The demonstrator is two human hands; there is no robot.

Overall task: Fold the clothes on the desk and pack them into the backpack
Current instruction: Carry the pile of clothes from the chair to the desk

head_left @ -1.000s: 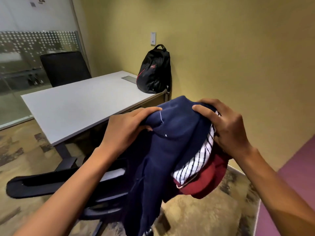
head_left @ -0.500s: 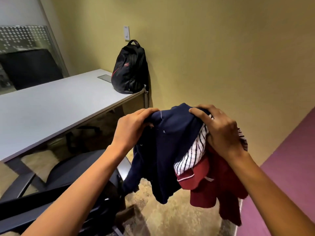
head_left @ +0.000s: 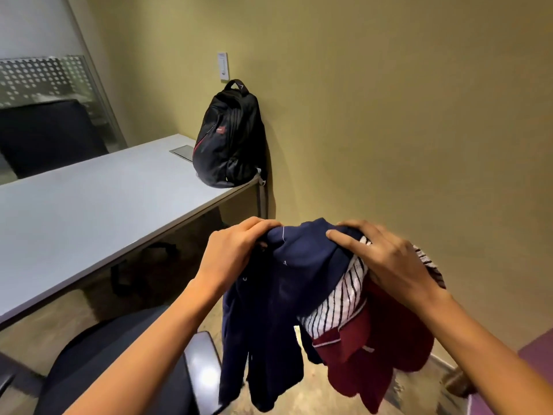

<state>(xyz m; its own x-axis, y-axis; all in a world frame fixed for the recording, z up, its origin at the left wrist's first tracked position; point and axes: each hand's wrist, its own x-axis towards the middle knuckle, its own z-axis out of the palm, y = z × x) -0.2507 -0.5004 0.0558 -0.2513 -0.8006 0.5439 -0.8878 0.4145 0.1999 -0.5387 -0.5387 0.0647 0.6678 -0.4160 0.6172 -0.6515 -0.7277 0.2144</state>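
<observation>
I hold a bundle of clothes in the air to the right of the desk (head_left: 89, 211). My left hand (head_left: 236, 250) grips the navy garment (head_left: 287, 295) at its top left. My right hand (head_left: 386, 259) clamps over the top right of the bundle, fingers curled on the navy cloth. A white shirt with black stripes (head_left: 341, 301) and a dark red garment (head_left: 377, 363) hang beneath that hand. The black backpack (head_left: 229, 139) stands upright at the desk's far right corner, leaning on the wall, zipped as far as I can see.
A black office chair (head_left: 125, 363) sits below my left arm, close to the desk edge. Another dark chair (head_left: 48, 133) stands behind the desk by the glass partition. A yellow wall runs along the right, and a cable hatch (head_left: 184, 152) lies beside the backpack.
The view has swung back left and the bundle sits lower in frame. Both hands keep the same hold on the clothes, which now hang free above the floor beside the chair.
</observation>
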